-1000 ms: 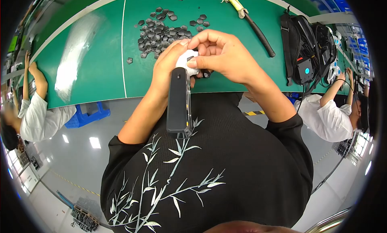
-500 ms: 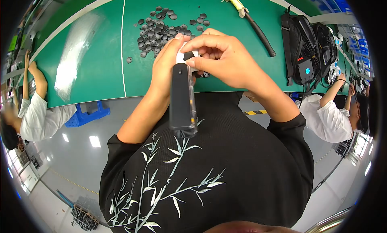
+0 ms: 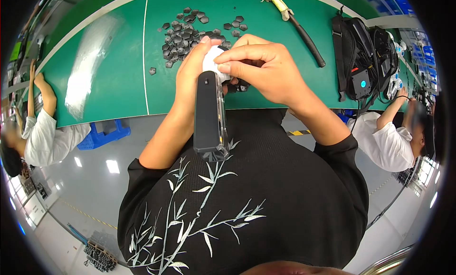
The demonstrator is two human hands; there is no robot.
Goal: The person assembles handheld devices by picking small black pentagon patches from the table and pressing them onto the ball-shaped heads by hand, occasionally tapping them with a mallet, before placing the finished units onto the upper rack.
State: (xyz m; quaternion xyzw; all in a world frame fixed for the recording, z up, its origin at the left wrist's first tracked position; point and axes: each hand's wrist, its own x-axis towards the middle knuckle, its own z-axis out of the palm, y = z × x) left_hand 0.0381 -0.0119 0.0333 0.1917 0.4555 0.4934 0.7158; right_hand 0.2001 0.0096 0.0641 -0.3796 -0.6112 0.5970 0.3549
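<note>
My left hand (image 3: 191, 68) is closed around the left side of a white, rounded, ball-like object (image 3: 210, 60) with dark patches at its right edge. My right hand (image 3: 266, 68) reaches in from the right, thumb and forefinger close together against the white surface; its other fingers curl beneath, partly hidden. Directly below the white object, a long black bar-shaped device (image 3: 208, 115) with a clear side points toward my chest. Whether it is joined to the white object I cannot tell. Beyond my hands lies a heap of small black pentagonal pieces (image 3: 183, 37).
On the green table (image 3: 121, 70), a black-handled tool (image 3: 306, 39) with a yellowish wrapped end lies at the upper right. Black bags (image 3: 356, 56) with cables stand farther right. Co-workers in white shirts sit at left and right. A blue stool (image 3: 104, 135) is below the table edge.
The white object has turned, so more of its white rounded surface faces up and less of its dark patch shows. The black device has shifted slightly left. My right fingers remain against the white object.
</note>
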